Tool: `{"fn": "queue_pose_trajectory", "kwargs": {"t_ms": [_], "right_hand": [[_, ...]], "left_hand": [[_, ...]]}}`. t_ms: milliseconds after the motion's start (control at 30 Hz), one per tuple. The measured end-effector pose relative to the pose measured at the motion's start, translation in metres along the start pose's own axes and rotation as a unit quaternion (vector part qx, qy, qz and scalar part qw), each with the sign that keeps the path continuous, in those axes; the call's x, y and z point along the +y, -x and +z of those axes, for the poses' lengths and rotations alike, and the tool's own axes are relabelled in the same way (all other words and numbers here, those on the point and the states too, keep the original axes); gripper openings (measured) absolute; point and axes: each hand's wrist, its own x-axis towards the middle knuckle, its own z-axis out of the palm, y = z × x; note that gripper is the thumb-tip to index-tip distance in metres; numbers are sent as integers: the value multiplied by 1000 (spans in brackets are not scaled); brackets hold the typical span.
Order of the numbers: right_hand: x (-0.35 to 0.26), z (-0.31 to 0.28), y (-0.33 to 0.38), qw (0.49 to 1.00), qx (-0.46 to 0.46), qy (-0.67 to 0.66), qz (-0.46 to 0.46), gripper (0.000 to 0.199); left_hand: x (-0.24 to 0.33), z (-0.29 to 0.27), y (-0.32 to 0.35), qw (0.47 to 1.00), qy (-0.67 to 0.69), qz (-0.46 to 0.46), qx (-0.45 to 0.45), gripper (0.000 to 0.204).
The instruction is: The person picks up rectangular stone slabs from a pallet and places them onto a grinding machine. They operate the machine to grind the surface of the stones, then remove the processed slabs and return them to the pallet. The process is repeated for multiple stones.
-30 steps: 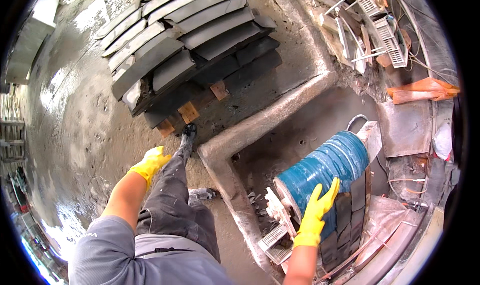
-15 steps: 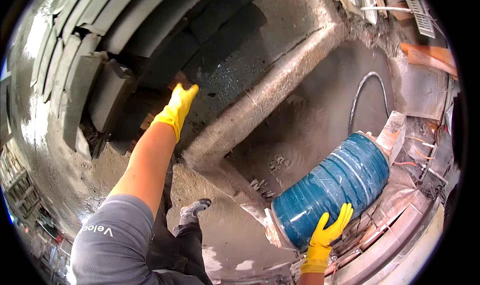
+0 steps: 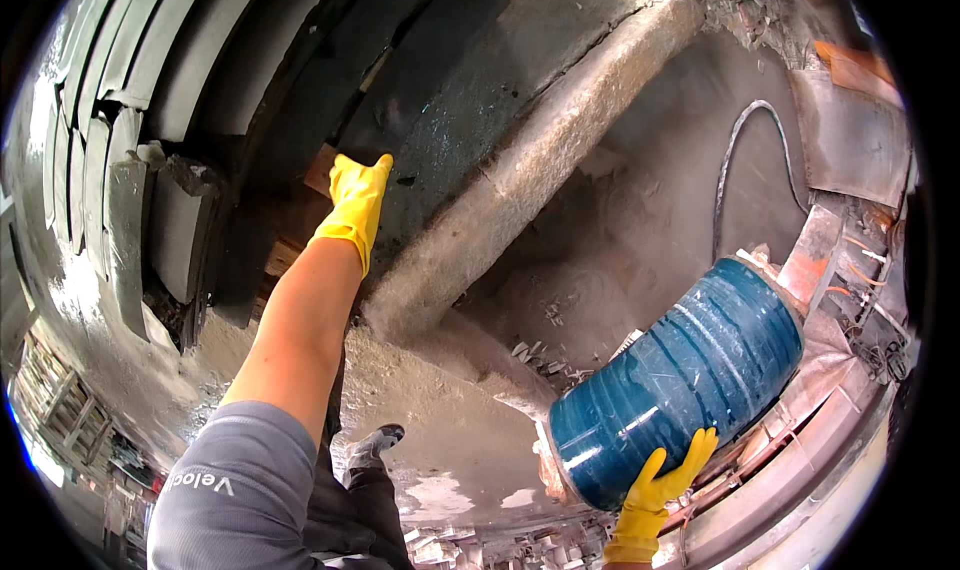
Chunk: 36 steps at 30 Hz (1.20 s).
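Note:
My left hand, in a yellow rubber glove, reaches far forward beside dark, wet slabs. Its fingers look curled, the thumb pointing away to the right; what they grip is hidden. A reddish-brown block touches or lies just left of the fingers, and more brown blocks sit lower down. At the lower right my right hand, also yellow-gloved, is open with fingers spread. It is at the near side of a blue ribbed cylinder lying on its side; whether it presses on it I cannot tell.
Long grey slabs lean in rows at the left. A raised concrete curb borders a pit of murky water, where a hose loops. Metal sheets and pipes crowd the right. My boot stands on wet floor.
The view has shifted slightly. A narrow gap now shows between dark slabs beyond my left hand, and the reddish-brown block appears left of its fingers. My right hand stays by the blue cylinder.

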Motion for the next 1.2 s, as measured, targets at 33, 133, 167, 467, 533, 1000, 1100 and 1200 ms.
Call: {"fn": "queue_pose_trajectory", "kwargs": {"t_ms": [33, 133, 167, 467, 533, 1000, 1100, 1200], "right_hand": [[0, -1, 3, 1000, 1, 1, 3, 69], [6, -1, 6, 1000, -3, 5, 10, 70], [5, 0, 6, 1000, -3, 2, 10, 69], [1, -2, -2, 999, 17, -33, -3, 64], [7, -4, 1, 999, 22, -19, -14, 62], [13, -4, 8, 983, 134, -97, -76, 56], [15, -1, 13, 979, 154, -108, -78, 57], [20, -8, 10, 970, 193, -121, -90, 59]], "left_hand": [[7, -3, 10, 996, -42, 65, 44, 118], [21, -13, 14, 935, -198, 263, 133, 134], [30, -14, 6, 924, -247, 275, 100, 138], [48, -10, 7, 910, -330, 247, 45, 150], [50, -28, 33, 919, -281, 276, 17, 143], [-152, -225, 280, 727, 418, 24, -543, 84], [-207, -260, 333, 811, 314, 139, -474, 120], [-225, -301, 384, 829, 242, 259, -433, 126]]}}
